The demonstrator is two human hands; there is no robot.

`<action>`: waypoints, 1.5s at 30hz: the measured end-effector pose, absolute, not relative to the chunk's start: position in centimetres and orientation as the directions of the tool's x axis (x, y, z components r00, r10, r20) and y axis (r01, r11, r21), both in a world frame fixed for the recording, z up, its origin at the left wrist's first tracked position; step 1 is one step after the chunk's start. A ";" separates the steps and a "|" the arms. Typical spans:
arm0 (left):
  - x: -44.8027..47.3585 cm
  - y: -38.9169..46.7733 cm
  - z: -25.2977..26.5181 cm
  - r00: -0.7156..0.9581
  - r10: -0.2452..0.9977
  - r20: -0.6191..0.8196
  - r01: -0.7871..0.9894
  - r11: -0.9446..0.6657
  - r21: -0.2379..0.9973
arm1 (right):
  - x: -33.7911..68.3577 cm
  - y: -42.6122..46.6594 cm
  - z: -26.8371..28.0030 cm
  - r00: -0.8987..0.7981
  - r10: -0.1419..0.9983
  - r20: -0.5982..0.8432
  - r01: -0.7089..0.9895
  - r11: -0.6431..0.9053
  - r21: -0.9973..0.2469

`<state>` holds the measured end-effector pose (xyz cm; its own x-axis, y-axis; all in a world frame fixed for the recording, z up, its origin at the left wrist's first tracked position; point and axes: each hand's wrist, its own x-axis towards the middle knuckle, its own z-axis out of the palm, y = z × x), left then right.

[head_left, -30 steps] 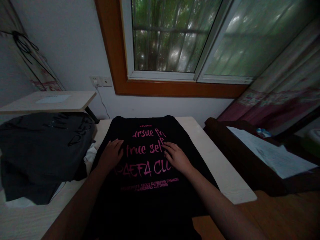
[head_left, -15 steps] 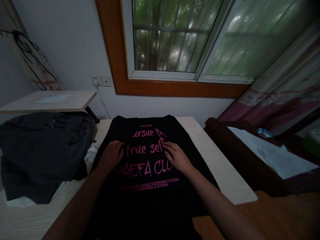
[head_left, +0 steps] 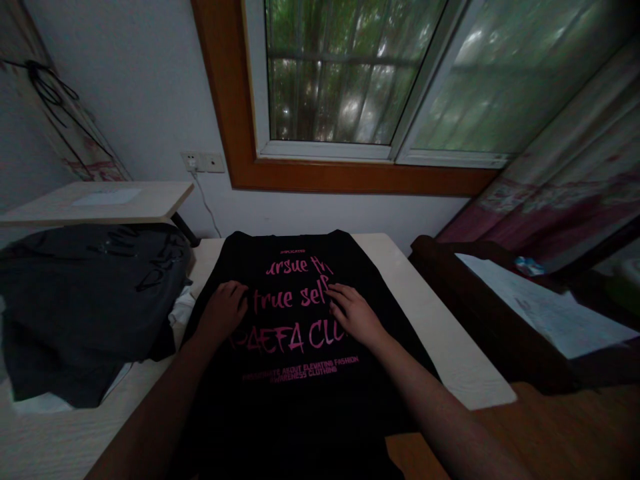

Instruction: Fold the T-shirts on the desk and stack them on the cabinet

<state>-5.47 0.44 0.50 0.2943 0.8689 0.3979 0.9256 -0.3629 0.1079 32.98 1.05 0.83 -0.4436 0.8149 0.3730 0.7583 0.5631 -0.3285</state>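
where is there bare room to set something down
Bare: the pale wooden tabletop right of the black pink-lettered shirt; the pale wooden surface between the grey printed garment and left forearm. Crowded: the shirt, under left hand and right hand.

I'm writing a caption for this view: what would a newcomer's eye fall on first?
Probably the pink lettering on the black top, spread over the pale tabletop mid-picture, with the left hand and right hand at either edge of the words. After that, the brown-trimmed window above, showing green, and the dark grey printed garment at the left.
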 end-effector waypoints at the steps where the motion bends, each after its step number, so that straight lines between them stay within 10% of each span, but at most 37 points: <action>1: -5.5 0.4 0.5 0.296 0.868 0.398 0.925 -0.365 0.106 | 33.0 1.1 0.8 -0.443 0.815 0.373 0.760 0.562 -0.327; 45: -5.4 0.2 0.9 0.288 0.859 0.423 0.906 -0.387 0.170 | 34.2 3.0 1.8 -0.352 0.851 0.390 0.730 0.511 -0.455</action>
